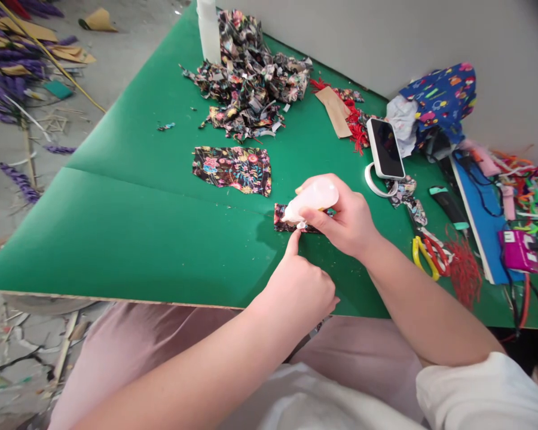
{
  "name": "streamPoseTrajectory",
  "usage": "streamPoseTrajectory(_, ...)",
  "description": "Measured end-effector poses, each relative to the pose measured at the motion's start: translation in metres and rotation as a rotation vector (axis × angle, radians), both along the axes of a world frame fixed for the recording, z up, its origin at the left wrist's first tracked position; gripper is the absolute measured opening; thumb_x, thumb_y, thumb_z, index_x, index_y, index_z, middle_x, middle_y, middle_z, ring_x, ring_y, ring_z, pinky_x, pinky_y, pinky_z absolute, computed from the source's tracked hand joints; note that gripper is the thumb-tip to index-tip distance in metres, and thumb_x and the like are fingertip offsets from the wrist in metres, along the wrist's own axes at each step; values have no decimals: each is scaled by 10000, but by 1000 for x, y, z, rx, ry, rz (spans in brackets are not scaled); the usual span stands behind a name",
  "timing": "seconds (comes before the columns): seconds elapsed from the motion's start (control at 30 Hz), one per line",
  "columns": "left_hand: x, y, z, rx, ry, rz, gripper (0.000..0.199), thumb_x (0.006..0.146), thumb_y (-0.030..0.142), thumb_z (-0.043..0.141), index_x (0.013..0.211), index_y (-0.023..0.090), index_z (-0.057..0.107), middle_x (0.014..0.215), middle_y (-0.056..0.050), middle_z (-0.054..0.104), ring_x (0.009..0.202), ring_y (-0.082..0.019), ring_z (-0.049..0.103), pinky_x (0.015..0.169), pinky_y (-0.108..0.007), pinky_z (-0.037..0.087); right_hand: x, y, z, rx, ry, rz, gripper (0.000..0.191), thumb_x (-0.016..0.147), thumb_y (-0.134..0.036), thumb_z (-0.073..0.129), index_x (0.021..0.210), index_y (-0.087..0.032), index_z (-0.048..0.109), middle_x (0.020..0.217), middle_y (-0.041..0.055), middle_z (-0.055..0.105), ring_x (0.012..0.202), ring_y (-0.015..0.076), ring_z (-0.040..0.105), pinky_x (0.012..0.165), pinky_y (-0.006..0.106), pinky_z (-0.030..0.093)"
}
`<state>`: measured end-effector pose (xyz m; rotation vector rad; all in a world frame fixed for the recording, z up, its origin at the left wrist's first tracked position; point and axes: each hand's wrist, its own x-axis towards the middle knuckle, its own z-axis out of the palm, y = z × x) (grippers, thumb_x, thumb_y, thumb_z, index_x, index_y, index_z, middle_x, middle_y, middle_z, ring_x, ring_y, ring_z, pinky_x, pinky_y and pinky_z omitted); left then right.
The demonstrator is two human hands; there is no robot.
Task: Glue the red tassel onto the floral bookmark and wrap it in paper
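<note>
My right hand [341,218] is wrapped round a small white squeeze bottle [316,196], tilted with its nozzle down to the left. Beneath the nozzle lies a narrow folded strip of dark floral fabric [278,218], partly hidden by the bottle and hand. My left hand [301,283] has its index fingertip on the strip's near edge, beside a small white bit [302,226]; its other fingers are curled under, and whether they hold anything is hidden. A flat floral fabric piece [233,170] lies farther back to the left.
A heap of floral scraps [251,77] and a white bottle [208,36] stand at the back. Rightward are a phone [386,148], a tape roll [371,182], yellow-handled pliers [424,258], a cutter [448,206] and a blue board [484,227]. The table's front edge [116,300] is near my lap.
</note>
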<state>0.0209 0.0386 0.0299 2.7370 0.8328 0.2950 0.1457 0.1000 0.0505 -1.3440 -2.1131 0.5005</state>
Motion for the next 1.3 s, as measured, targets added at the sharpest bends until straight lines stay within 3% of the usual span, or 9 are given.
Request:
streamPoseTrajectory(0.23,0,1,1,-11,11,-3,371,763,430,588,514,156,596,407,-9,574,401,-180,573,980,-599,294,12,-4,1,43,140,-81,336,791,-503,532,977,-224,554,938,39,646,769,170,611,633,295,514)
streamPoseTrajectory(0.43,0,0,0,-3,6,1,377,753,439,593,501,157,583,399,-5,564,398,-174,567,990,-585,293,31,-11,-6,97,39,-150,307,768,-452,586,968,-220,574,900,36,669,769,179,627,620,280,514)
streamPoseTrajectory(0.83,-1,0,0,40,-43,5,378,754,426,602,494,153,583,397,-9,564,413,-185,575,974,-583,331,20,-17,1,136,-121,-6,298,762,-444,592,972,-235,561,873,32,683,694,168,644,563,264,505)
streamPoseTrajectory(0.93,-1,1,0,32,-47,14,378,746,427,610,487,153,578,390,-9,561,405,-186,574,971,-579,338,22,-16,-2,120,-60,-70,302,751,-435,606,967,-228,567,897,36,677,711,166,641,567,261,509)
streamPoseTrajectory(1.13,0,0,0,6,-24,6,378,746,434,604,492,155,577,390,-7,565,404,-186,576,985,-597,307,34,-19,-14,-101,228,-199,295,717,-421,647,932,-235,569,781,-3,653,564,128,608,466,237,500)
streamPoseTrajectory(1.3,0,1,0,-9,1,-6,383,755,437,591,498,153,583,396,-11,572,416,-196,585,995,-615,282,46,-19,-14,-328,399,-242,258,702,-376,674,899,-247,571,734,-22,642,503,116,603,465,248,526)
